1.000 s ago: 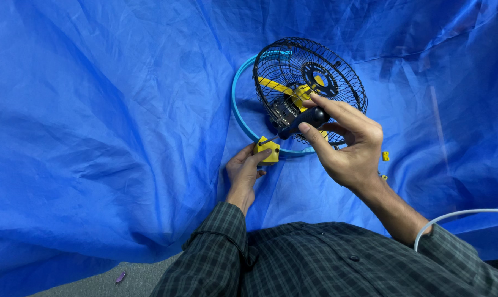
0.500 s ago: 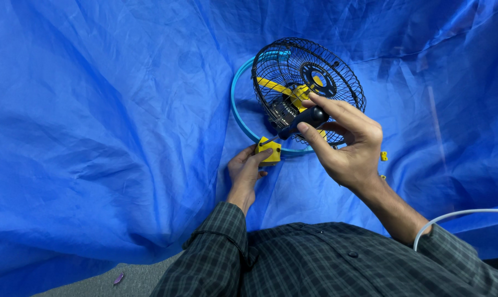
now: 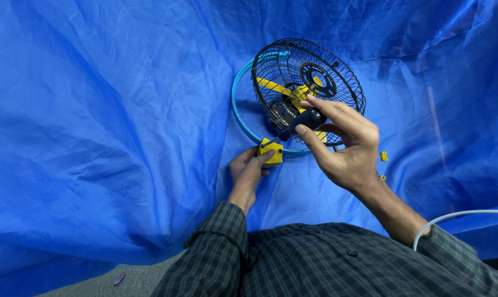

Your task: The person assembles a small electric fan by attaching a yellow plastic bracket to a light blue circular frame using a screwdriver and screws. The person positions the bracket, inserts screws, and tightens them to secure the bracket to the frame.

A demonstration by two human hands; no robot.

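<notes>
Your right hand (image 3: 345, 151) is half-curled, thumb & fingers pinching the dark motor housing (image 3: 303, 121) behind the black fan cage (image 3: 309, 82). Your left hand (image 3: 249, 170) grips the yellow block (image 3: 271, 152) on the blue ring (image 3: 243, 118), all over the blue tarp (image 3: 106, 137).

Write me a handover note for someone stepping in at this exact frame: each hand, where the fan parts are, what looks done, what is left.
Left hand: on the yellow block at the bottom of the blue ring.
Right hand: thumb and fingers pinch the dark knob at the rear of the fan's motor.
Black wire grille encloses the yellow blades; all rests on the blue tarp.
Done: grille is on.
Left: two small yellow pieces lie loose on the tarp beside the right wrist.
</notes>
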